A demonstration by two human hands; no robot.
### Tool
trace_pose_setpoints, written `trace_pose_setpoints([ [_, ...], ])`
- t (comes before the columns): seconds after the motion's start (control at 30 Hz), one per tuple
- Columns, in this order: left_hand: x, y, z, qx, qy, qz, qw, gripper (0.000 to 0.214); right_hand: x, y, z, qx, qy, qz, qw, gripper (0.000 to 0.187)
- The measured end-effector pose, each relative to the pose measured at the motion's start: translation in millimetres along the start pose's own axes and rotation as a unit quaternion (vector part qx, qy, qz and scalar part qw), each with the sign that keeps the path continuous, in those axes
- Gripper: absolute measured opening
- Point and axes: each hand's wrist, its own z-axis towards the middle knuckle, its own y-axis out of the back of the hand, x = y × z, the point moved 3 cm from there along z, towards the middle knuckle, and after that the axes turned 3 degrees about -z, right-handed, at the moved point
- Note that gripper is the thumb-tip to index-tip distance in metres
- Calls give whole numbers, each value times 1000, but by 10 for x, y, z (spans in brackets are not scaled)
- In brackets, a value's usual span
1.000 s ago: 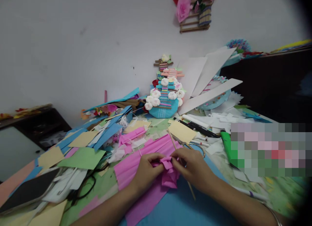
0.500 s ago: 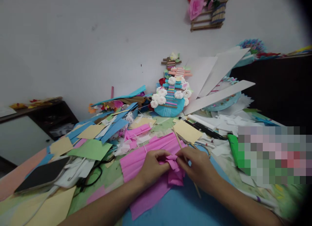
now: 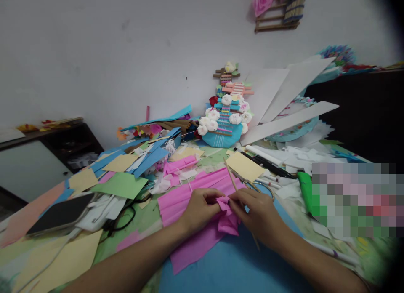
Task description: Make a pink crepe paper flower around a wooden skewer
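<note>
Between my two hands is a small gathered piece of pink crepe paper (image 3: 227,225). My left hand (image 3: 200,211) pinches its left edge between thumb and fingers. On the other side, my right hand (image 3: 257,211) pinches the top right of the same piece. A thin wooden stick (image 3: 231,177) slants past the right hand; its lower end shows below the palm, and how it is held is hidden. Underneath lies a larger sheet of pleated pink crepe paper (image 3: 186,253), resting partly on a blue sheet (image 3: 227,267). Scissors (image 3: 267,188) lie just beyond the right hand.
Paper cards and scraps cover the table. A black phone (image 3: 59,213) and a white charger (image 3: 97,215) with a cable lie at left. Black pens (image 3: 274,166) and a green roll (image 3: 304,192) are at right. Behind stands a blue paper guitar (image 3: 222,135) with white flowers.
The view has shifted slightly, so the scene sits a little further right and higher. Both hands keep their pinch on the pink crepe paper, with only slight finger movement.
</note>
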Motion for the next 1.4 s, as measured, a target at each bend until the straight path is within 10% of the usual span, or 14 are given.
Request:
trace_pose_setpoints([
  [0.23, -11, 38, -4, -22, -3, -3, 1000, 14, 42, 43, 4, -9, 59, 10, 998, 21],
  [0.5, -34, 101, 7, -74, -56, 45, 995, 22, -101, 107, 72, 48, -133, 189, 972, 28],
  [0.7, -68, 105, -21, -88, -91, 73, 989, 30, -128, 29, 60, 76, -136, 249, 956, 47],
  [1.4, 30, 80, 53, 80, -42, -82, 993, 59, -230, 155, 149, 138, -81, 337, 928, 51],
])
